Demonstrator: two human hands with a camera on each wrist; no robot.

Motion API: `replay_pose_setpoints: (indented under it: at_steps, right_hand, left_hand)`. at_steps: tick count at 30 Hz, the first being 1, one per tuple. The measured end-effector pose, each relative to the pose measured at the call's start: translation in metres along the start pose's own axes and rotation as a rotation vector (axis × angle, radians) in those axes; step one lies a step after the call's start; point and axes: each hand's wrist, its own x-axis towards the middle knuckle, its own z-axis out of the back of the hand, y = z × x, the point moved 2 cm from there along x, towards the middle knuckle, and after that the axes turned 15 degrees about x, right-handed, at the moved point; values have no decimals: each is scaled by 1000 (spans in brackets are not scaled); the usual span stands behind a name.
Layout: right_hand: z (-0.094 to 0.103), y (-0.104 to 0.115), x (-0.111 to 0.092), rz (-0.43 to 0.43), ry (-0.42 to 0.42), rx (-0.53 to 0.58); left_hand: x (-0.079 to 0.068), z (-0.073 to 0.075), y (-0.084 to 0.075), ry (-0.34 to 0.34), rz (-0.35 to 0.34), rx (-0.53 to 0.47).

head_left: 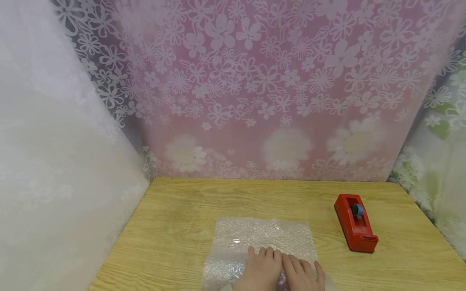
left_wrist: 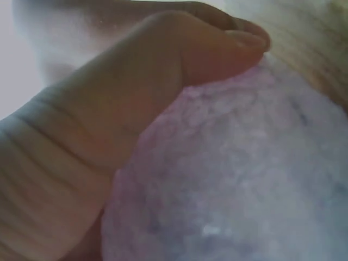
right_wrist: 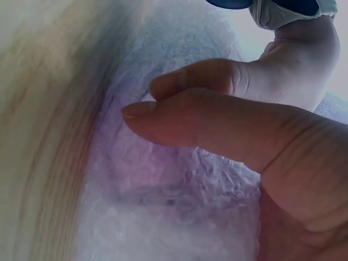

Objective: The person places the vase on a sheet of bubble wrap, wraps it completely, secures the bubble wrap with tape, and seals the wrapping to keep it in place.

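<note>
A sheet of bubble wrap (head_left: 265, 232) lies flat on the table, and its near part is rolled around something purple. This bubble-wrapped bundle (left_wrist: 228, 179) fills much of the left wrist view; the kind of thing inside is hidden by the wrap. My left hand (head_left: 260, 270) grips the bundle, fingers over the top and thumb along its near side. Close beside it, my right hand (head_left: 303, 277) holds the same bundle. In the right wrist view, the right thumb (right_wrist: 179, 119) presses against the purple-tinted wrap, with the left hand (right_wrist: 304, 65) just beyond.
On the right of the wooden table (head_left: 171, 226) stands a red tape dispenser (head_left: 354, 224) with a small blue-cored roll in it. A pink flowered curtain (head_left: 255, 89) hangs behind the table's far edge. Pale curtains (head_left: 62, 161) hang at both sides.
</note>
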Motion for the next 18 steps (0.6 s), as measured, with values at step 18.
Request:
replay_pose_setpoints:
  at_steps: [18]
  right_hand:
    - [9, -16, 24, -57, 265, 97]
  left_hand:
    - [1, -2, 12, -35, -85, -38]
